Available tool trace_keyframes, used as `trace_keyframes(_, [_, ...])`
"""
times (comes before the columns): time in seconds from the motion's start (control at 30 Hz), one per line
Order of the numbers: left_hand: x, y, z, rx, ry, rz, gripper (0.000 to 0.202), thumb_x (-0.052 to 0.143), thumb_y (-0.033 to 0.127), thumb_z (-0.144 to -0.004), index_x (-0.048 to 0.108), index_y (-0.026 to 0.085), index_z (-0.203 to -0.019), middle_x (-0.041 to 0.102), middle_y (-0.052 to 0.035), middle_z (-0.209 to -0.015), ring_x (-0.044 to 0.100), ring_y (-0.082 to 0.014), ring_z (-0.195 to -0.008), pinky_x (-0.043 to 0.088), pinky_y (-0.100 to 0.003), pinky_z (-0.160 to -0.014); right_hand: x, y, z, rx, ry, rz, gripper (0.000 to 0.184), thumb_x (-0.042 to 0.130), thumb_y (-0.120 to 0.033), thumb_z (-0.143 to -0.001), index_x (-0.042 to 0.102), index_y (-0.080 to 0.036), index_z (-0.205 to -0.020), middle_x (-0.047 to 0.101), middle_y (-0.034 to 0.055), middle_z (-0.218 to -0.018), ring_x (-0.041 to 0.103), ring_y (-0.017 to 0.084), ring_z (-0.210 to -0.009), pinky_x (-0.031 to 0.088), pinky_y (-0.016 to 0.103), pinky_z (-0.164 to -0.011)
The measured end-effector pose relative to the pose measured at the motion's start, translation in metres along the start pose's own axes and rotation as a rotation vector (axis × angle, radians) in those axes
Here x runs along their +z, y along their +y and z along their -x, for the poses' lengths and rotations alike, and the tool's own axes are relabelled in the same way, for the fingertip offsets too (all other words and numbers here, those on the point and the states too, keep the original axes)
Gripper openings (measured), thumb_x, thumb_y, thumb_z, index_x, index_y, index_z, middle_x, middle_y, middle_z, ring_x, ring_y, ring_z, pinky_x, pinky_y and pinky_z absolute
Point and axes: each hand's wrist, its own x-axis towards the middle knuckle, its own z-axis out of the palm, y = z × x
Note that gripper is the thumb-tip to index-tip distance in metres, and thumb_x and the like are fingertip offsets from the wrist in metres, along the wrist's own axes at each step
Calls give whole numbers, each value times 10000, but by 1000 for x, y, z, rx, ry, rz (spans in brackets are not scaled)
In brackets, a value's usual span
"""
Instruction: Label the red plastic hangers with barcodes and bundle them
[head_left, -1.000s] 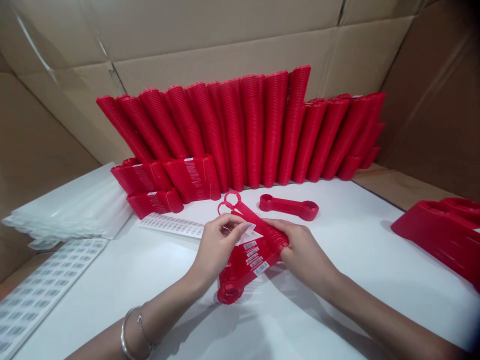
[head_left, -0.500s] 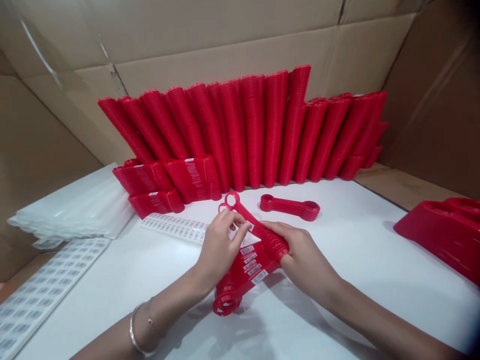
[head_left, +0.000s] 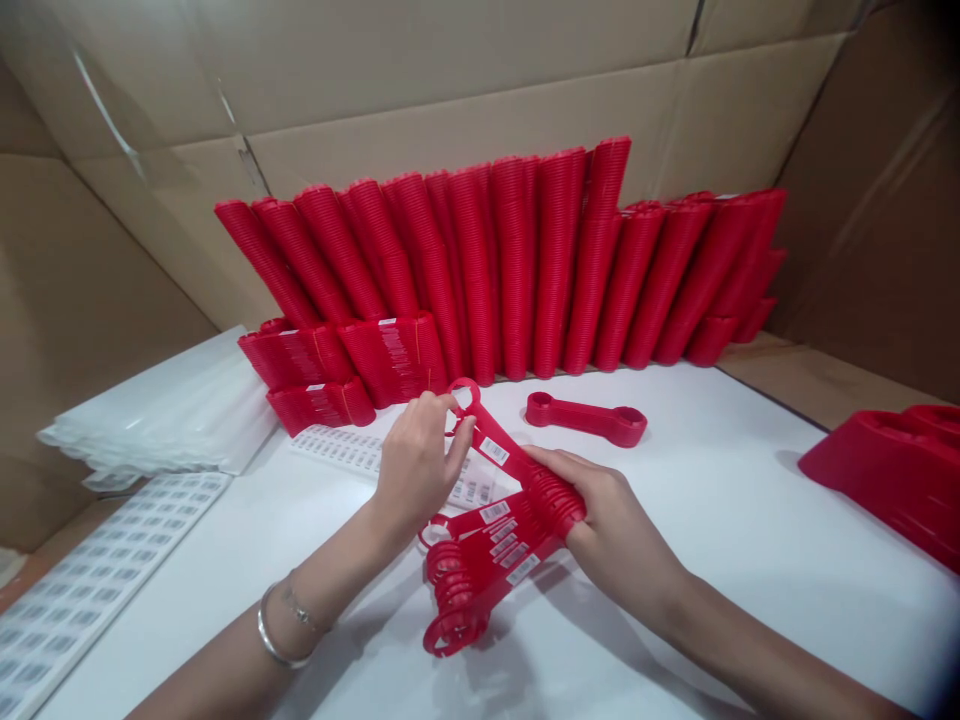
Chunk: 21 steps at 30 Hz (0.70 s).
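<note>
Over the white table (head_left: 720, 475), red strips (head_left: 482, 550) fan lengthwise far-left to near-left.

Plain red pieces (head_left: 520, 463), dark-striped white labels (head_left: 494, 450)

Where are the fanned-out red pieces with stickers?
In the head view, just below the middle: the right hand holds the fanned red pieces, near the left hand.

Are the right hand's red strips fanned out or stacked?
Fanned out: the right hand grips the red strips at one end, and several barcode labels show.
</note>
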Motion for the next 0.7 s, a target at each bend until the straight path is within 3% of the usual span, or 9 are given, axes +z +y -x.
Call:
trace_keyframes(0.2, [-7,3,-4,-140,46,187,157,468,286,-840,473,168,-943,428,-70,-961,478,-149,-798,419,-260,-648,-2,4,-2,-11,35,49,631,387,49,-623,564,-272,-1136,617,12,-1069,589,175,-876,501,274,-721])
trace_keyframes(0.3, [-12,2,-6,-221,-6,258,92,432,254,-852,445,179,-800,470,-19,-805,470,-123,-687,396,-246,-612,-5,8,-3,-31,53,97,639,383,53,-605,575,-262,-1127,618,15,-1074,588,179,-893,495,280,-739])
trace_keyframes(0.4, [-14,-3,-5,-276,-96,265,70,458,204,-814,403,191,-772,464,29,-664,451,-111,-600,370,-237,-574,-7,11,-5,-34,88,135,672,363,60,-574,573,-242,-1136,614,21,-1093,578,191,-949,485,291,-777])
trace_keyframes(0.53, [-15,-7,-3,-248,-336,240,51,441,146,-774,436,196,-767,468,42,-609,446,-113,-570,347,-234,-552,-8,14,-9,-4,77,148,684,349,54,-558,572,-218,-1144,606,34,-1116,571,195,-979,477,303,-816])
trace_keyframes(0.7, [-19,-7,-4,-122,-395,313,107,406,107,-771,460,193,-803,521,16,-760,473,-109,-635,370,-237,-595,-7,16,-8,30,68,121,656,359,35,-575,581,-228,-1133,607,32,-1116,590,196,-931,488,316,-798])
